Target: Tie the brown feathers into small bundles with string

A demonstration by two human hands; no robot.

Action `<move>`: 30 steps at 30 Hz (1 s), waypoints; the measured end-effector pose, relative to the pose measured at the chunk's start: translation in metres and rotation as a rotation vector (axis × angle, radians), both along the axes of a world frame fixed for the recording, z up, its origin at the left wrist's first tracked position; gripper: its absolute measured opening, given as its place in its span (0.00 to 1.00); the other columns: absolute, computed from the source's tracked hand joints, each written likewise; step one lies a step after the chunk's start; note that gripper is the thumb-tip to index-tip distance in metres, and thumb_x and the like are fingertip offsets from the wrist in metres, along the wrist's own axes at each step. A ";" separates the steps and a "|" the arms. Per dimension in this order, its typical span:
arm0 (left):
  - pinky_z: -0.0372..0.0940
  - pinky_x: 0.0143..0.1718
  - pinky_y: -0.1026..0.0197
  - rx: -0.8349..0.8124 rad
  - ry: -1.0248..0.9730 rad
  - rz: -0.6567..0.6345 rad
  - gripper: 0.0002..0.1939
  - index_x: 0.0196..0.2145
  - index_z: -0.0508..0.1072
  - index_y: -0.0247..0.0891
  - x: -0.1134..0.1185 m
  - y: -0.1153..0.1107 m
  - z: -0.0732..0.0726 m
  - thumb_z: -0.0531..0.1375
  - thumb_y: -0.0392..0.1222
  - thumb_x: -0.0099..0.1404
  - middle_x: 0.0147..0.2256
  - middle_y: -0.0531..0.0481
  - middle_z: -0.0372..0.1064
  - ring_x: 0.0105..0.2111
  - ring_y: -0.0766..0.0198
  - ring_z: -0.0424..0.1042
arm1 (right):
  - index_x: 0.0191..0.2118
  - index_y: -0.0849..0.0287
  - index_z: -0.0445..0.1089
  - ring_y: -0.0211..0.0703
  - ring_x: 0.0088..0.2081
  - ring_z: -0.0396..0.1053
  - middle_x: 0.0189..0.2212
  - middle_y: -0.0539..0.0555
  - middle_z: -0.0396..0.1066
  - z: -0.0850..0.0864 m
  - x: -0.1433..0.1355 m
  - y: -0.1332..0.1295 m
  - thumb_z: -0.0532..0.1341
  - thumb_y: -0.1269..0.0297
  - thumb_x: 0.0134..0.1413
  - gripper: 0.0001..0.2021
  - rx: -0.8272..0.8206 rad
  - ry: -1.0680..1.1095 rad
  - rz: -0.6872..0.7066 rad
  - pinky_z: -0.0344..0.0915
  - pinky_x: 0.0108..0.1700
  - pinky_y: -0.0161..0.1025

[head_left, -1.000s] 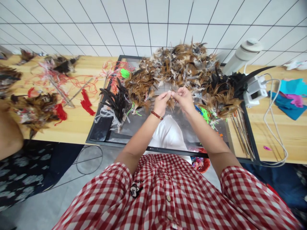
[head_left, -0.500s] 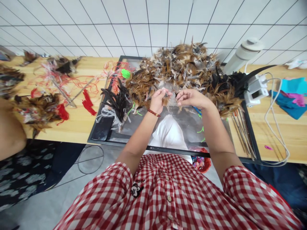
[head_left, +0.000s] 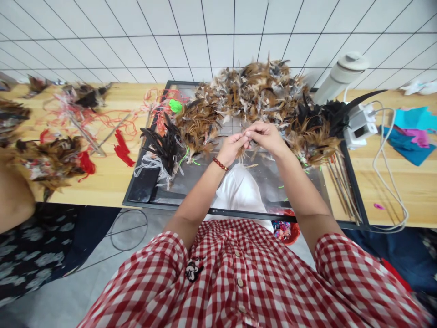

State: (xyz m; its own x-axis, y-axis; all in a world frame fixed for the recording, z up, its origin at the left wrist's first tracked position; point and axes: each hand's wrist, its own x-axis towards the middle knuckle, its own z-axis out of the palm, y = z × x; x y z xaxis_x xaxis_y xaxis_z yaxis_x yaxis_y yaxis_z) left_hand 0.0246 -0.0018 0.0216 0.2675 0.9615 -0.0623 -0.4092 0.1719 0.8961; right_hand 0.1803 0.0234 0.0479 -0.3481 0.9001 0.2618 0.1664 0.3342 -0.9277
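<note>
My left hand (head_left: pixel 232 147), a beaded bracelet at its wrist, is closed in a pinch. Small brown feathers (head_left: pixel 241 153) poke out below its fingers. My right hand (head_left: pixel 265 137) meets it from the right, thumb and fingers pressed together at the left fingertips; what it grips there is too small to make out. Both hands are above a dark glass-like panel (head_left: pixel 201 182) in a black frame. Just beyond them lies a big heap of brown feathers (head_left: pixel 262 93). Black feathers tied with pale strips (head_left: pixel 167 143) are left of my hands.
A white bottle (head_left: pixel 341 77) and a white power adapter (head_left: pixel 361 125) with a cable stand at right. Thin sticks (head_left: pixel 343 189) lie along the frame's right side. At left are red strips (head_left: pixel 123 149), tangled pink string (head_left: pixel 116 118) and another person's arm (head_left: pixel 15 187).
My right hand has moved left and its fingers have come together with those of my left hand. Before, a small gap lay between the two hands.
</note>
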 end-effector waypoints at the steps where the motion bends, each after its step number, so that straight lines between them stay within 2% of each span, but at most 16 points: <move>1: 0.65 0.34 0.65 0.017 0.010 -0.017 0.20 0.25 0.73 0.35 0.000 0.000 0.000 0.74 0.53 0.58 0.21 0.56 0.67 0.26 0.70 0.71 | 0.31 0.59 0.77 0.40 0.29 0.71 0.30 0.54 0.74 0.000 -0.002 -0.001 0.66 0.43 0.56 0.21 0.026 -0.026 -0.025 0.71 0.35 0.41; 4: 0.66 0.35 0.66 0.055 0.032 -0.026 0.23 0.22 0.72 0.35 -0.001 0.001 -0.002 0.73 0.55 0.57 0.22 0.55 0.68 0.26 0.71 0.70 | 0.30 0.59 0.77 0.42 0.33 0.71 0.31 0.55 0.75 0.003 -0.002 -0.002 0.63 0.53 0.60 0.15 0.153 -0.173 -0.130 0.70 0.41 0.41; 7: 0.65 0.33 0.67 0.027 0.056 0.071 0.19 0.23 0.73 0.35 -0.001 0.003 -0.004 0.73 0.50 0.60 0.19 0.58 0.64 0.23 0.73 0.68 | 0.36 0.60 0.79 0.43 0.37 0.72 0.35 0.56 0.77 0.013 0.006 -0.003 0.63 0.62 0.58 0.09 0.188 -0.422 -0.173 0.67 0.44 0.40; 9: 0.63 0.31 0.69 -0.019 0.077 0.154 0.16 0.25 0.74 0.35 -0.001 0.005 -0.004 0.70 0.46 0.64 0.18 0.59 0.62 0.22 0.74 0.67 | 0.39 0.60 0.80 0.43 0.37 0.72 0.36 0.55 0.79 0.022 0.015 -0.004 0.65 0.66 0.54 0.08 0.103 -0.697 -0.069 0.65 0.41 0.38; 12: 0.61 0.28 0.70 -0.090 0.096 0.235 0.15 0.26 0.72 0.35 -0.001 0.007 0.000 0.67 0.45 0.68 0.18 0.60 0.60 0.21 0.74 0.66 | 0.38 0.58 0.82 0.43 0.35 0.74 0.33 0.53 0.80 0.031 0.023 -0.006 0.70 0.68 0.47 0.09 -0.124 -1.165 0.229 0.61 0.36 0.37; 13: 0.60 0.28 0.70 -0.108 0.098 0.247 0.15 0.26 0.71 0.36 -0.002 0.008 0.001 0.66 0.45 0.68 0.18 0.60 0.60 0.21 0.74 0.66 | 0.37 0.57 0.83 0.44 0.35 0.74 0.32 0.53 0.81 0.033 0.022 -0.008 0.71 0.67 0.46 0.09 -0.178 -1.273 0.285 0.60 0.36 0.36; 15: 0.61 0.28 0.70 -0.134 0.096 0.265 0.15 0.27 0.71 0.36 -0.002 0.008 0.003 0.65 0.44 0.69 0.18 0.61 0.59 0.20 0.75 0.66 | 0.37 0.57 0.83 0.45 0.36 0.76 0.33 0.54 0.81 0.033 0.016 -0.011 0.72 0.65 0.46 0.10 -0.210 -1.385 0.313 0.60 0.35 0.36; 19: 0.61 0.28 0.70 -0.144 0.090 0.272 0.15 0.27 0.70 0.36 -0.001 0.008 0.003 0.65 0.44 0.69 0.18 0.60 0.59 0.20 0.75 0.66 | 0.32 0.56 0.83 0.47 0.33 0.75 0.28 0.55 0.80 0.028 0.003 -0.018 0.73 0.69 0.42 0.06 -0.156 -1.389 0.275 0.59 0.32 0.38; 22: 0.62 0.29 0.70 -0.118 0.101 0.237 0.15 0.26 0.71 0.36 0.000 0.007 -0.001 0.66 0.44 0.68 0.18 0.60 0.60 0.21 0.74 0.66 | 0.30 0.54 0.82 0.45 0.30 0.74 0.26 0.53 0.79 0.025 0.004 -0.020 0.69 0.72 0.44 0.06 -0.061 -1.313 0.270 0.57 0.31 0.38; 24: 0.64 0.31 0.69 -0.089 0.140 0.198 0.14 0.26 0.72 0.36 0.003 0.006 -0.006 0.68 0.44 0.66 0.19 0.59 0.64 0.22 0.73 0.68 | 0.33 0.54 0.83 0.47 0.34 0.76 0.30 0.55 0.81 0.026 0.007 -0.021 0.66 0.70 0.51 0.07 0.054 -1.252 0.193 0.58 0.32 0.38; 27: 0.65 0.32 0.68 -0.032 0.230 0.164 0.13 0.26 0.75 0.35 0.007 0.004 -0.013 0.69 0.43 0.65 0.23 0.55 0.71 0.24 0.72 0.70 | 0.40 0.56 0.83 0.52 0.42 0.77 0.40 0.60 0.82 0.031 0.008 -0.022 0.60 0.67 0.60 0.12 0.214 -1.202 -0.018 0.59 0.36 0.40; 30: 0.65 0.31 0.68 -0.028 0.270 0.150 0.13 0.26 0.75 0.35 0.009 0.002 -0.018 0.67 0.44 0.65 0.23 0.54 0.73 0.26 0.70 0.72 | 0.41 0.58 0.82 0.53 0.45 0.77 0.44 0.62 0.82 0.036 0.006 -0.023 0.57 0.67 0.63 0.14 0.269 -1.158 -0.113 0.60 0.38 0.41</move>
